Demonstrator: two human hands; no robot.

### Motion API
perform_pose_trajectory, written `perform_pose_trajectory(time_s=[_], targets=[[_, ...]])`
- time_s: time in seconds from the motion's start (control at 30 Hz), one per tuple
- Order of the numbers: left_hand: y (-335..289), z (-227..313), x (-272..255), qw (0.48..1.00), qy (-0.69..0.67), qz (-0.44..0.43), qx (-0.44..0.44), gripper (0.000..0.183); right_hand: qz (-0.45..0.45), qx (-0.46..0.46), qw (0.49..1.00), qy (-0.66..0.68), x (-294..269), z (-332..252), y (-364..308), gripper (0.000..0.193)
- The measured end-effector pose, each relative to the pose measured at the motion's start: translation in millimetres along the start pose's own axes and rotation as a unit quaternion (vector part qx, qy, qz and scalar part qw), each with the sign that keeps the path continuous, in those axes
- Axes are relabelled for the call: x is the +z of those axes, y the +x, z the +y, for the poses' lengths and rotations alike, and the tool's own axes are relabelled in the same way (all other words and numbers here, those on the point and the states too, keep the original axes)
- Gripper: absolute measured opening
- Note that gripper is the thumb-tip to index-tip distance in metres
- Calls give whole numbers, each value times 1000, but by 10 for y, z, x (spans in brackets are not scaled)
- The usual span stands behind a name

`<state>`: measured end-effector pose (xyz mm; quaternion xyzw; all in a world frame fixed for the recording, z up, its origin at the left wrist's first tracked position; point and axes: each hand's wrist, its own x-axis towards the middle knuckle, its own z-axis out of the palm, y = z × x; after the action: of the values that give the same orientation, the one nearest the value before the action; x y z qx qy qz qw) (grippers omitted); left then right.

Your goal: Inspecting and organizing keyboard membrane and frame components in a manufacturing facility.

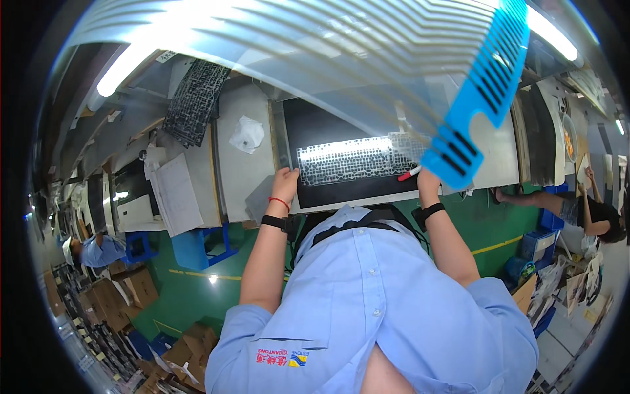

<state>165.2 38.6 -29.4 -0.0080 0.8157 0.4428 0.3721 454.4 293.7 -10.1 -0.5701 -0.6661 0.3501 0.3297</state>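
Note:
A clear sheet with rows of dark, key-like cutouts (351, 161) lies on a black work surface (315, 118) in front of me. My left hand (285, 183) is closed at its left edge, fingers pinching near the lower corner. My right hand (428, 184) is at the sheet's right end, partly covered by a blue slotted plastic piece (469, 125) close to the camera. A red-and-white marker (409, 174) sticks out leftward from that hand, over the sheet's lower right corner. Both wrists wear black bands; the left also has a red string.
A translucent ribbed sheet (282, 46) blurs the top of the view. Crumpled white tissue (247, 134) lies left of the black surface. Farther left are a dark patterned sheet (195, 102), papers (176, 194) and a blue stool (203, 248). Other people sit at both sides.

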Motion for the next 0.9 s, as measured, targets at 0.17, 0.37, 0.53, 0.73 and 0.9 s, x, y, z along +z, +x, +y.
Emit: perform_pose_trajectory(time_s=[0.17,0.37,0.53,0.73,0.9], targets=[[10,33,-1,999,-18,-29,-10,42,-75,76,994,-28,-24,-38,-33,43],[137,-8,-40,996,44,-73,-6,48,-91,73,993,-13,11,-7,-52,45],[234,-103,68,988,141,-17,65,53,-93,48,993,-52,54,32,-128,47],[537,-398,59,974,146,128,115,45,-121,16,991,-47,112,-149,-260,42],[467,-51,-29,984,175,-21,29,60,-125,17,990,-70,78,-34,-243,41]])
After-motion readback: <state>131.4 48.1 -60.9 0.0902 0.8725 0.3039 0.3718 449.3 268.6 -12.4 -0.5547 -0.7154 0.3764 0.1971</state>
